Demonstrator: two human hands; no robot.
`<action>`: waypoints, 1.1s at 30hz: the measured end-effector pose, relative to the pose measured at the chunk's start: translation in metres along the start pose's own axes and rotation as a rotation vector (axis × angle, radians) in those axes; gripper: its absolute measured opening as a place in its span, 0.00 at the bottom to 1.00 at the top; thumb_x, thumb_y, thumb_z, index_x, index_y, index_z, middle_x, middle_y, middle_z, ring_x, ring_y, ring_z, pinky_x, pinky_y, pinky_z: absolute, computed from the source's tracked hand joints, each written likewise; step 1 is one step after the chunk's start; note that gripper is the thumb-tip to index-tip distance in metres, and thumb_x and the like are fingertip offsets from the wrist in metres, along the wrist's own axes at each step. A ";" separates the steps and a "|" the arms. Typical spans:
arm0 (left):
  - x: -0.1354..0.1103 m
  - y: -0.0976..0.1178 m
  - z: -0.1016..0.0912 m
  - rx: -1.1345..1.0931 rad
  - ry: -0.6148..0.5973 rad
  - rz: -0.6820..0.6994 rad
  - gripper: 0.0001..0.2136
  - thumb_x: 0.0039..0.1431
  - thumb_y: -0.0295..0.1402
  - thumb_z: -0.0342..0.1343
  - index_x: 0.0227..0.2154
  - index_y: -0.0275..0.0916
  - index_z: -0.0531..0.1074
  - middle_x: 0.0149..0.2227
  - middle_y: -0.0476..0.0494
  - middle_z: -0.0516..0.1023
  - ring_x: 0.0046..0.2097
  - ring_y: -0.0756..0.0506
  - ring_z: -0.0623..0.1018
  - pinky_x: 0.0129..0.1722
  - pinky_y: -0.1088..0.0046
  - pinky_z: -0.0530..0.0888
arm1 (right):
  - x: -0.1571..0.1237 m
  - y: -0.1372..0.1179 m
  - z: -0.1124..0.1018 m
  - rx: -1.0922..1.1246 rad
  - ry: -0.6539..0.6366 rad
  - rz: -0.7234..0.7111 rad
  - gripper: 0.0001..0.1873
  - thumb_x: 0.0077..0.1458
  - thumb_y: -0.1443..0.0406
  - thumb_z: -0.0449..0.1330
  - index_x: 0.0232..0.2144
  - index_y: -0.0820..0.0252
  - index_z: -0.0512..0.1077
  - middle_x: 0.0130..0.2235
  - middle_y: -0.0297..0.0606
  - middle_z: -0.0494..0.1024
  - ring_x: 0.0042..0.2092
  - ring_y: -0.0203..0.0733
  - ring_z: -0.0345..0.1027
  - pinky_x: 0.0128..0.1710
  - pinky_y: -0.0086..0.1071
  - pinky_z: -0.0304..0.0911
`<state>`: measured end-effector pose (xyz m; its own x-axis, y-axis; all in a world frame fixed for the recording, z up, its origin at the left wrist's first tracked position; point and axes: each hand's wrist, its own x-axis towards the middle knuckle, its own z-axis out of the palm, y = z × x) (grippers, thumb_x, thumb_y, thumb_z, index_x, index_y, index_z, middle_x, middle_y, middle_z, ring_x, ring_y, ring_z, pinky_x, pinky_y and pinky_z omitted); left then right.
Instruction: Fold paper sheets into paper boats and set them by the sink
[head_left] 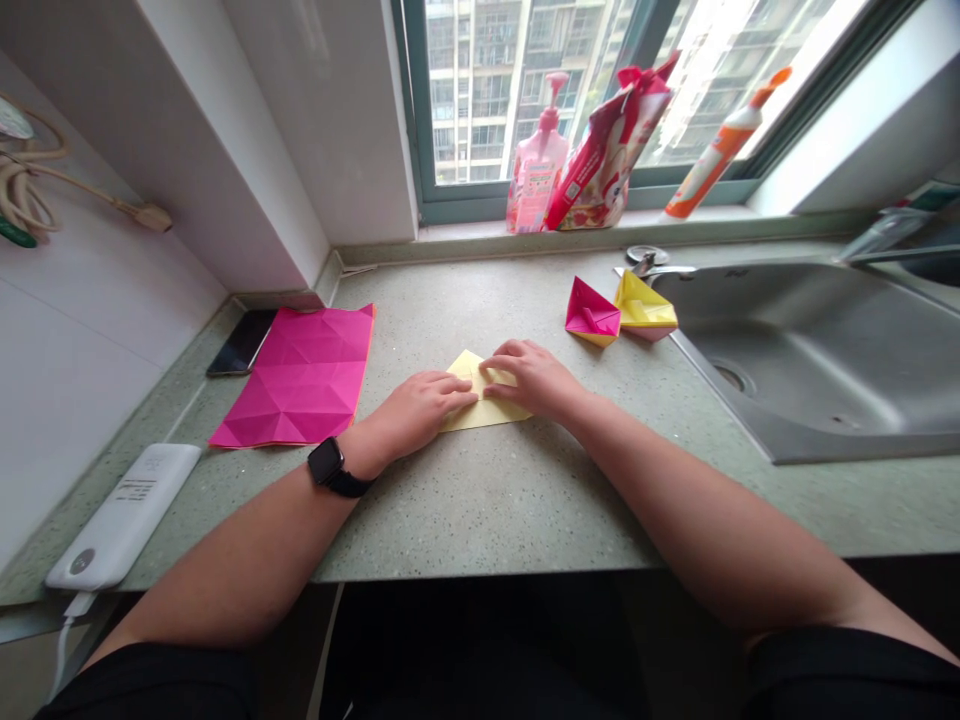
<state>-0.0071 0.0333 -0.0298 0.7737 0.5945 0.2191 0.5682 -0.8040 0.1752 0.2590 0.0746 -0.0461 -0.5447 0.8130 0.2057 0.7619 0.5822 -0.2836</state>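
A: Your left hand (420,405) lies on the yellow paper (484,412), in the middle of the table (487,500). Its fingers are stretched almost flat and press the paper down from its 9 o'clock side; they close around nothing.

B: And your right hand (529,375) comes on the same paper from 3 o'clock. Your fingers there are bent, with the tips on the paper near the tips of the left hand. Whether they pinch a flap or only press, I cannot tell.

A: The paper is folded, and one corner of it points to 12 o'clock, between your hands. You wear a black watch (334,468) on the left wrist.

B: At 9 o'clock from the paper, a little apart, a pink sheet (304,380) with many creases lies flat. A dark phone (241,342) is just beside its far left corner, and a white power bank (124,515) lies at 8 o'clock, near the table's edge.

A: At 2 o'clock two folded paper pieces stand, touching: the pink one (592,315) and the yellow one (645,308). The sink (825,360) is at 3 o'clock, right behind them.
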 end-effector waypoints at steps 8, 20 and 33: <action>0.000 -0.001 0.001 -0.030 -0.005 -0.017 0.18 0.71 0.23 0.58 0.59 0.45 0.81 0.57 0.40 0.84 0.57 0.39 0.83 0.61 0.54 0.78 | 0.001 -0.006 0.001 -0.045 -0.031 0.057 0.21 0.64 0.50 0.70 0.56 0.47 0.81 0.58 0.47 0.78 0.58 0.59 0.70 0.60 0.51 0.68; 0.000 0.008 -0.001 0.004 -0.007 -0.019 0.14 0.73 0.27 0.56 0.54 0.45 0.82 0.55 0.40 0.84 0.56 0.38 0.81 0.60 0.54 0.76 | -0.003 0.007 0.004 -0.033 -0.056 0.124 0.34 0.61 0.48 0.71 0.66 0.47 0.73 0.69 0.50 0.71 0.70 0.65 0.63 0.69 0.59 0.62; -0.003 0.007 -0.003 0.027 -0.021 -0.005 0.15 0.73 0.27 0.56 0.56 0.43 0.81 0.62 0.40 0.82 0.60 0.38 0.80 0.62 0.54 0.76 | -0.016 0.064 -0.013 0.011 -0.194 0.240 0.49 0.54 0.50 0.76 0.74 0.48 0.66 0.75 0.50 0.65 0.77 0.68 0.54 0.73 0.61 0.60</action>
<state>-0.0062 0.0261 -0.0268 0.7760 0.5988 0.1982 0.5795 -0.8009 0.1506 0.3209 0.0993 -0.0556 -0.4067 0.9121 -0.0508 0.8737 0.3722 -0.3132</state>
